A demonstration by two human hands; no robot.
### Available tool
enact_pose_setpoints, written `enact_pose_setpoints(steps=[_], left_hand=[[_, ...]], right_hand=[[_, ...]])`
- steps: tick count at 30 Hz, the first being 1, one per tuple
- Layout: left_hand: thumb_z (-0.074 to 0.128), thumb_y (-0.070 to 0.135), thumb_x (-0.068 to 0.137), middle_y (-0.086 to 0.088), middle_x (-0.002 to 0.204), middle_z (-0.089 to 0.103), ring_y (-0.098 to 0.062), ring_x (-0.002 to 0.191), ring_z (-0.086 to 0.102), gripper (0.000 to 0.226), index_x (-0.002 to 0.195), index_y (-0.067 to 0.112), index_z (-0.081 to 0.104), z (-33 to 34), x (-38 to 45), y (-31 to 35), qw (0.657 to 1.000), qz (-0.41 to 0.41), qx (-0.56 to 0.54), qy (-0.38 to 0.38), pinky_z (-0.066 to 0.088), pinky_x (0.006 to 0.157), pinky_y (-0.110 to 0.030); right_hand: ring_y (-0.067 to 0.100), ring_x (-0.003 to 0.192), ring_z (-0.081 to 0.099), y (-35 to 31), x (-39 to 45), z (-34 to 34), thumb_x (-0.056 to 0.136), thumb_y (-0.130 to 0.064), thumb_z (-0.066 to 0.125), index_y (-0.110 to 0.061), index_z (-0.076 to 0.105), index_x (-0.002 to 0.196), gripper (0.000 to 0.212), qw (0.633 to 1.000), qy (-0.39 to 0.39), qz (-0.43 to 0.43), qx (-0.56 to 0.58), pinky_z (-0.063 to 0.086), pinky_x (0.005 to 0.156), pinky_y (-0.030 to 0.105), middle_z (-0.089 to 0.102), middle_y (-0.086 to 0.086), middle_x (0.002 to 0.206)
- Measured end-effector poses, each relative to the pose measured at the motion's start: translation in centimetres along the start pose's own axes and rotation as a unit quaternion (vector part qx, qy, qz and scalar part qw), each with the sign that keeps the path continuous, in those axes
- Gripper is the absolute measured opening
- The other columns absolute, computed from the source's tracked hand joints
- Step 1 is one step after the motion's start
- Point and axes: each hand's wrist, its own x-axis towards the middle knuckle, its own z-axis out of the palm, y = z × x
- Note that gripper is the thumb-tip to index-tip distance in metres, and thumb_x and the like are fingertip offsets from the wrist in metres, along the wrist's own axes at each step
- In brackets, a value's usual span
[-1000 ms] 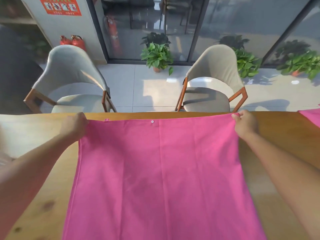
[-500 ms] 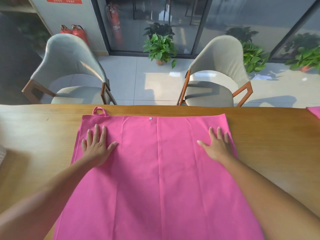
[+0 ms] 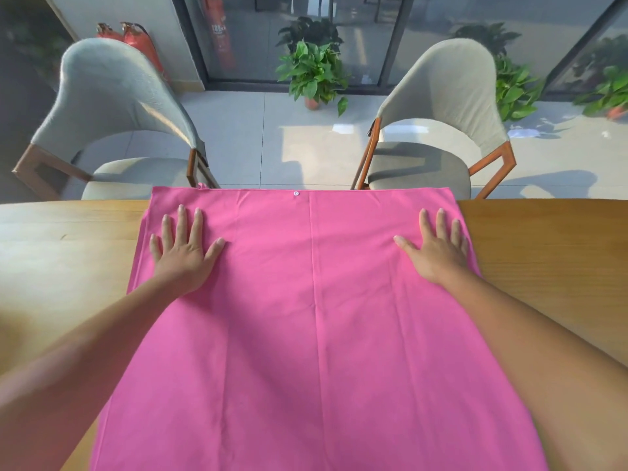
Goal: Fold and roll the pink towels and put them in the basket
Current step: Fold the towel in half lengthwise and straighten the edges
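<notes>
A large pink towel (image 3: 316,300) lies spread flat on the wooden table (image 3: 543,253), its far edge reaching the table's far edge. A small white snap (image 3: 296,193) sits at the middle of that far edge. My left hand (image 3: 185,249) presses flat on the towel near its far left corner, fingers straight and spread. My right hand (image 3: 436,249) presses flat near the far right corner in the same way. No basket is in view.
Two grey upholstered chairs (image 3: 112,107) (image 3: 441,107) with wooden frames stand beyond the table's far edge. Potted plants (image 3: 314,69) and red fire extinguishers (image 3: 136,39) stand by the glass wall behind them.
A second ago both hands pinched the towel's far corners. They let go, laid flat on the cloth, and have slid toward the far edge, the towel now reaching the table's edge.
</notes>
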Motion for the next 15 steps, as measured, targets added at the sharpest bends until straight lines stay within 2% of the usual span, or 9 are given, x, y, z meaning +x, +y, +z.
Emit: enact_pose_setpoints(steps=[8,15], left_hand=[[0.024,0.075,0.094,-0.001,0.167,-0.022,-0.028,0.153,-0.021,0.084,0.161,0.034,-0.007,-0.4,-0.3,-0.7,1.0,0.016,-0.002,-0.002,-0.011,0.121,-0.055],[0.033,0.071,0.096,-0.001,0.168,-0.019,-0.027,0.154,-0.018,0.082,0.161,0.035,-0.001,2.3,-11.4,-0.1,0.999,0.016,-0.027,-0.008,-0.005,0.123,-0.054]], right_hand=[[0.028,0.151,-0.021,1.8,-1.7,1.0,0.085,-0.085,0.015,-0.033,-0.014,0.157,0.094,0.999,0.019,-0.018,0.032,-0.008,0.122,0.048,-0.021,0.003,0.165],[0.022,0.151,-0.022,6.7,-11.1,4.4,0.093,-0.075,0.023,-0.027,-0.006,0.16,0.087,0.999,0.011,-0.046,0.006,-0.007,0.124,0.047,-0.019,0.006,0.166]])
